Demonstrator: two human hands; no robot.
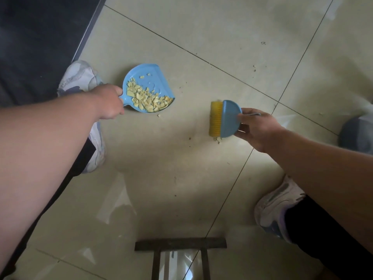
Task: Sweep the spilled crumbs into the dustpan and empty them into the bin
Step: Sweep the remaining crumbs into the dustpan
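Note:
A small blue dustpan rests on the pale tiled floor, with a heap of yellow crumbs inside it. My left hand grips its short handle from the left. A blue hand brush with yellow bristles stands on the floor to the right, bristles facing the pan, about a hand's width away. My right hand holds the brush by its back and handle. A few small crumbs lie by the brush's near end, and one crumb lies just in front of the pan.
My two white shoes stand at the left and lower right. A dark mat covers the top left. A dark metal frame sits at the bottom centre. A grey object is at the right edge. Tiny specks dot the far tiles.

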